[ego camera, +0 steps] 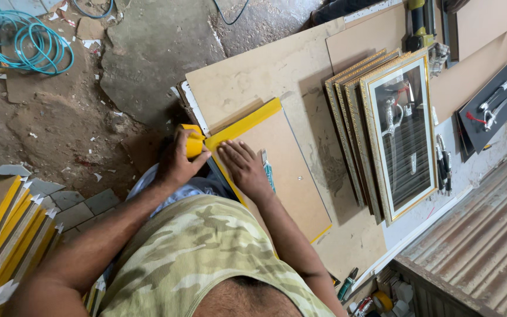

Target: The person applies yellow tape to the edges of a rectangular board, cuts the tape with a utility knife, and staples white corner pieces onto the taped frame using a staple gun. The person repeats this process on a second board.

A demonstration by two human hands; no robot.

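My left hand point(178, 161) grips a roll of yellow tape point(193, 142) at the near corner of a brown board point(286, 170). Yellow tape runs along the board's edge point(244, 124) and down its near side. My right hand point(243, 166) lies flat on the board, fingers pressing the taped corner. A small teal cutter point(268, 170) rests on the board just beside my right wrist. The board sits on a larger sheet of brown fibreboard point(253, 73).
A stack of gold picture frames point(403, 132) with mounted daggers lies to the right. A dark panel with daggers point(491, 105) is farther right. Yellow-edged boards point(7, 235) pile up at the lower left. A blue hose coil point(22, 41) lies on the dirt floor. Pliers point(347, 283) lie near the bench edge.
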